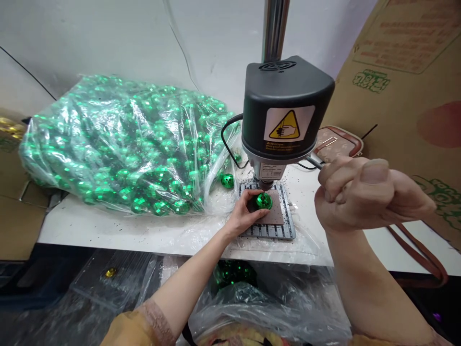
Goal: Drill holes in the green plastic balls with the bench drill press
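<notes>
- Under the drill press head (288, 91), a faceted green ball (264, 202) sat on a brown board (276, 218), chuck (265, 184) just above it. Couldn't tell whether a bit was in the ball.
- Clock refs below: ball = centre, 12 = top of view.
- Left hand (245, 211): at 8 o'clock, pinching the ball between thumb and fingers, forearm in from 7.
- Right hand (360, 192): at 3 o'clock, curled into a fist around the outer end of the metal lever (315, 161). Lever ran from the head's lower right side.
- Board lay on a slotted base plate (290, 231), dark chips scattered on and around it.
- Column (275, 29) rose at 12. Yellow hand-hazard label (290, 124) on the head's front.
- Big clear bag of green balls (122, 149): toward 10, on the white table (90, 233). One loose green ball (227, 181) also at 10, near the plate.
- Brown-trimmed pouch (345, 137): at 2, partly behind the head. Large carton (403, 105) beyond it, same bearing.
- Brown strap (419, 254): toward 4, hanging past the table edge.
- Below the edge: more green balls (236, 273) among clear plastic at 7; a gold ball (111, 272) on plastic at 8.
</notes>
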`<state>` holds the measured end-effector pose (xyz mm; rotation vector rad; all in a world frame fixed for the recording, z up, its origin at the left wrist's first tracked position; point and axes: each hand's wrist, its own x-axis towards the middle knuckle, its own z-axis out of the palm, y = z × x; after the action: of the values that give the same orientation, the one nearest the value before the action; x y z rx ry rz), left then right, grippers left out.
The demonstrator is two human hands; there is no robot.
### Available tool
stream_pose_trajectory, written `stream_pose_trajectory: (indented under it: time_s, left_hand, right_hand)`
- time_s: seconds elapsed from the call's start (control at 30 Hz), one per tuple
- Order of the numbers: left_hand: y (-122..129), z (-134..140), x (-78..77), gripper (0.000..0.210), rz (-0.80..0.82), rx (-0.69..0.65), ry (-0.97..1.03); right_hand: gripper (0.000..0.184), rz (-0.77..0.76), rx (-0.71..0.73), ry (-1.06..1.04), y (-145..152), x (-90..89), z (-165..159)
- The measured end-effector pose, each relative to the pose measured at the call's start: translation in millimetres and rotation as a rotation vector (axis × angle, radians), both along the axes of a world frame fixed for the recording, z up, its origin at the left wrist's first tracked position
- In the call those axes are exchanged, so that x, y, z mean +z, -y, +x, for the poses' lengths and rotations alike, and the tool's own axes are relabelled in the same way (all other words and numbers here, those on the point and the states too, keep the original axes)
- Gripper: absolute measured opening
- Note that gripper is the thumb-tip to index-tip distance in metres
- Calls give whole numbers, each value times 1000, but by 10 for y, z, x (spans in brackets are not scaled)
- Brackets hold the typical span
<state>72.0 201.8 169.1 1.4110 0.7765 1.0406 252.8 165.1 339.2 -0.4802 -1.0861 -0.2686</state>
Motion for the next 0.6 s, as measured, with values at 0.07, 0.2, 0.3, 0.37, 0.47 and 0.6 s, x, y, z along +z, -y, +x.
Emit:
stream_pose_trajectory:
  time_s: [0.07,0.2,0.3,0.37,0.47,0.6]
  left_hand:
    - [2,3,2,73,-7,0,4]
    - [8,6,6,72,-17,4,13]
    - [12,5,12,70,-16,7,15]
    - [13,4,18,70,-15,10,14]
    - [14,6,24,70,-25,8,18]
    - [17,13,18,71,-31,15,19]
  right_hand:
    - [54,-3,16,23,16,-43,30]
    - [53,-43,31,47,63,-140,88]
    - [55,-18,22,48,61,-150,99]
    - [55,9,23,74,45,-128,94]
    - [50,45,11,137,22,-90,89]
    - [47,58,-12,153,12,-100,113]
